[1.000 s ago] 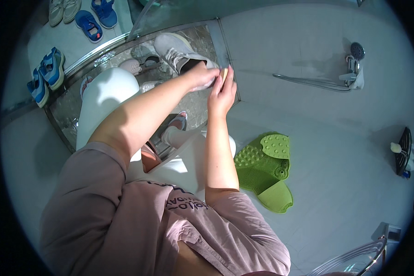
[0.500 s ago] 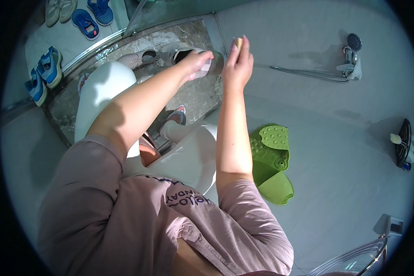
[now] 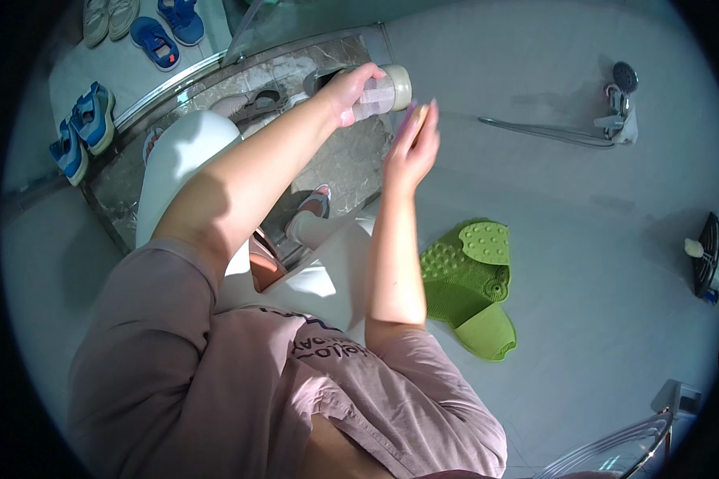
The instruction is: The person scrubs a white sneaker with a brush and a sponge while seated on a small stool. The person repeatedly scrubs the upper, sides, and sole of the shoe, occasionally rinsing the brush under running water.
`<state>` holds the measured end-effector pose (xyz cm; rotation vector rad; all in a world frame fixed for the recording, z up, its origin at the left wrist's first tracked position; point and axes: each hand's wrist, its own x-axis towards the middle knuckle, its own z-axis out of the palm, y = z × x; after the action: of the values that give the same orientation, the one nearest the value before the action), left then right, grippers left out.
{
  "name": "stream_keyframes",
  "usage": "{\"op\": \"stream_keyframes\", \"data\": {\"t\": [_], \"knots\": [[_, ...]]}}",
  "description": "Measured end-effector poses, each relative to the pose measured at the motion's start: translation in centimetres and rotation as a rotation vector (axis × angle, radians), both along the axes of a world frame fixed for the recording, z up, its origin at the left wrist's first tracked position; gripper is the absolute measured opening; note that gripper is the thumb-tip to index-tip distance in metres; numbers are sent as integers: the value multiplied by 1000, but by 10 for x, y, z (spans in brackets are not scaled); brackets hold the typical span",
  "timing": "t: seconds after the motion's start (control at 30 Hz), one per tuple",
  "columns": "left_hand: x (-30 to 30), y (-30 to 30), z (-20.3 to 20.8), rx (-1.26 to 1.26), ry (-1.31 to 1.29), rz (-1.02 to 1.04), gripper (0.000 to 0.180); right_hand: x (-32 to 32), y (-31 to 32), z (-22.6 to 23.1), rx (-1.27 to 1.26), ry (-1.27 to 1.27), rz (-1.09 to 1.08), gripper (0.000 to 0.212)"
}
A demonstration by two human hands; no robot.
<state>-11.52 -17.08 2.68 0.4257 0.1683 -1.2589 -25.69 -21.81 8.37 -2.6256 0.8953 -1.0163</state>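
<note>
My left hand [image 3: 350, 92] is closed round a grey fabric shoe [image 3: 377, 97], its pale toe end pointing right and its dark opening partly behind my hand. Just below and right of that toe is my right hand [image 3: 411, 156]. Its fingers pinch a small pale-yellow and purple object [image 3: 419, 116], blurred and mostly covered, so its kind is not plain. A narrow gap seems to separate this object from the shoe. Another greyish shoe [image 3: 240, 104] lies beyond my left forearm, near the glass edge.
Blue shoes [image 3: 92, 120] and pale shoes [image 3: 108, 20] stand past the curved metal rail [image 3: 148, 96]. A green studded mat [image 3: 467, 271] is to my right. A hand shower [image 3: 625, 77] with its hose hangs on the right wall, near a black rack [image 3: 705, 255].
My left hand has moved right and up with the shoe, turning its toe end into view. The right hand has come down and slightly left with the small object.
</note>
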Motion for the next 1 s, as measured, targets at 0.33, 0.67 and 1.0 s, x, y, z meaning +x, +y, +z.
{"op": "stream_keyframes", "data": {"t": [0.33, 0.67, 1.0], "knots": [[-23, -1, -18, 66, 61, -20, 20, -2, 15, -38, -26, 59, -7, 45], [5, -2, 1, -98, 277, 56, 33, -57, -11, -92, 332, -32, -232, 45], [-6, -13, -39, 199, -240, 289, 66, -32, -15, -84, 396, -259, -331, 45]]}}
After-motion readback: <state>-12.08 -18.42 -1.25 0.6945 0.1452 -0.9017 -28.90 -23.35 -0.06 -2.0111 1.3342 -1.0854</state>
